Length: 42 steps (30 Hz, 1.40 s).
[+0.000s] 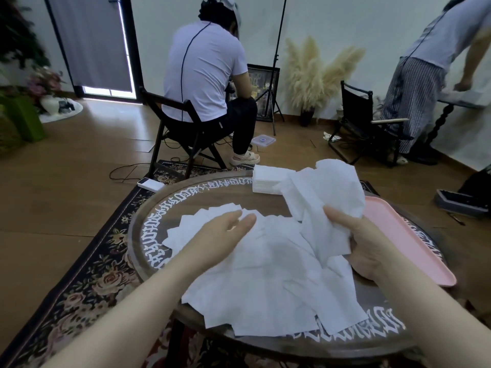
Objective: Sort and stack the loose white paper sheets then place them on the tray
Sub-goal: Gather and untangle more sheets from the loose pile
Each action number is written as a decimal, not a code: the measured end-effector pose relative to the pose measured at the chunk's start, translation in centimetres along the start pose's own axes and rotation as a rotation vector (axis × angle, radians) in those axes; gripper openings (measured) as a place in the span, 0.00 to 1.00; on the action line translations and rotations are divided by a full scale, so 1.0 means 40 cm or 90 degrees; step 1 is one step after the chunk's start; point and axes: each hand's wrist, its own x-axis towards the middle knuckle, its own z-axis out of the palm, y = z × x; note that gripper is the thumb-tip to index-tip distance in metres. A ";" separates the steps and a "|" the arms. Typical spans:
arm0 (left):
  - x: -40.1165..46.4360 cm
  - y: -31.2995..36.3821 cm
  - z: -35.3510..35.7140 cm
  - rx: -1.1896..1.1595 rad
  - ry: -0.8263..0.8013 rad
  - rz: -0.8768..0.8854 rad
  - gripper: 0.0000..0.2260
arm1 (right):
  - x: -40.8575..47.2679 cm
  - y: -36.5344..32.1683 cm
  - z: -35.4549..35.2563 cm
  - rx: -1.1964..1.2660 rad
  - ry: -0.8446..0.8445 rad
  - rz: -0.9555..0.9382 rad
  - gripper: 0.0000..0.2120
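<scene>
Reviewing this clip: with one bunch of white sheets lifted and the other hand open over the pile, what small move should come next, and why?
Probably the left hand should pick one loose white paper sheet off the round dark wooden table and add it to the bunch gripped by the right hand. The left hand is open above the scattered pile, and the pink plastic tray looks empty.

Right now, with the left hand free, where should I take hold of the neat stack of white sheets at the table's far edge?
Grip the neat stack by its near-left corner, thumb on top and fingers under, coming from the left. That corner is exposed; the crumpled sheets held by the right hand cover its right end. The left hand is open and probably nearest.
</scene>
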 end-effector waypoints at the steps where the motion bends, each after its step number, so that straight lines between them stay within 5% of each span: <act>1: -0.002 0.022 0.007 -0.182 -0.022 -0.031 0.32 | -0.007 -0.002 0.007 0.017 -0.031 0.004 0.14; 5: 0.000 0.064 0.039 -0.488 -0.158 -0.071 0.36 | -0.021 0.031 0.047 -0.010 -0.068 0.019 0.19; 10: 0.029 0.080 0.076 -0.525 0.081 0.081 0.10 | -0.026 0.060 0.062 -0.089 -0.126 0.052 0.17; 15: 0.038 0.085 0.069 -0.536 0.129 0.123 0.09 | -0.022 0.057 0.048 -0.200 -0.112 0.004 0.19; 27: 0.044 0.100 0.023 -0.715 0.247 -0.008 0.08 | -0.022 0.047 0.031 -0.262 -0.124 0.026 0.13; 31: 0.062 0.073 -0.015 -0.561 0.353 -0.024 0.08 | -0.020 0.027 0.018 -0.184 -0.089 -0.015 0.21; 35: 0.059 0.060 -0.002 -0.444 0.231 -0.124 0.11 | -0.022 0.013 0.013 -0.123 -0.100 -0.045 0.22; 42: 0.024 0.097 0.073 -0.581 0.034 -0.153 0.19 | -0.021 0.054 0.035 -0.166 -0.059 -0.028 0.22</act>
